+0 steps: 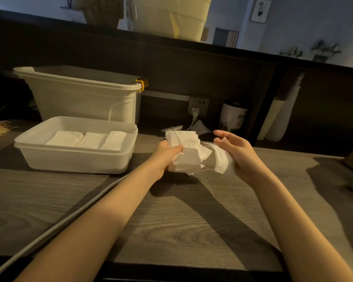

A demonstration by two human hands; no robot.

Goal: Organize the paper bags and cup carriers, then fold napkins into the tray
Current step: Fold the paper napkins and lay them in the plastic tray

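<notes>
You are holding a loose stack of white napkins (184, 151) in your left hand (165, 157), thumb lying across the top and fingers curling under it, just above the wooden counter (171, 220). Your right hand (235, 153) is cradling a single napkin (222, 160) in its palm, fingers curling loosely around it, the sheet hanging toward the stack and nearly touching it. To the left of your left hand the white plastic tray (75, 157) is sitting on the counter, with three folded napkins (88, 139) lying side by side on its floor. Beyond the tray a larger white bin (84, 98) is standing. A grey cable (55, 226) is running under your left forearm. Beyond your right hand a white canister (232, 117) is standing against the dark back wall.
</notes>
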